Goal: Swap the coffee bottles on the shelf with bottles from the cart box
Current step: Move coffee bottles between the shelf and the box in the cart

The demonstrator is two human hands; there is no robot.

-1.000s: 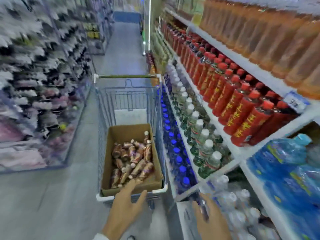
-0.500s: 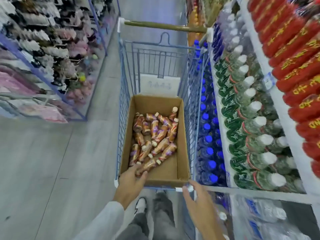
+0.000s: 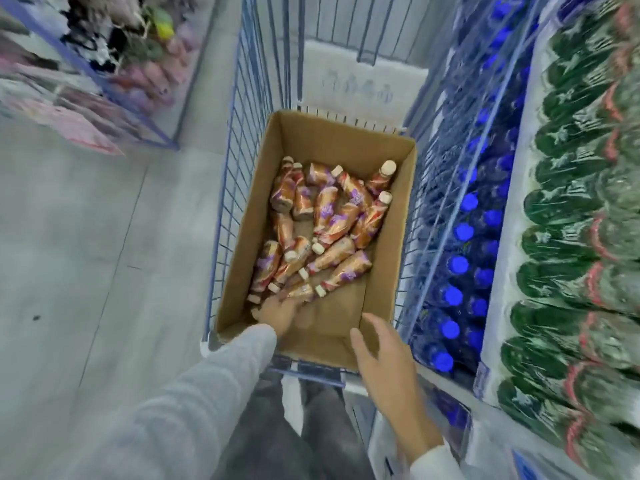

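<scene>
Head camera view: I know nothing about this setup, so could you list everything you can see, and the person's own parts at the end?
brown cardboard box: one, brown, inside the cart
brown-orange coffee bottles with cream caps: roughly fifteen, purple labels, mostly lying jumbled in the box
blue wire shopping cart: one, blue, in the aisle beside the shelves
blue-capped clear bottles: many, low shelf right of the cart
green-labelled bottles: many, shelf further right
pink packaged goods: blurred, count unclear, rack at upper left
grey floor: grey, left of the cart
left hand: one, grey sleeve, in the box at the nearest bottles, grip blurred
right hand: one, fingers spread, over the box's near right corner
</scene>
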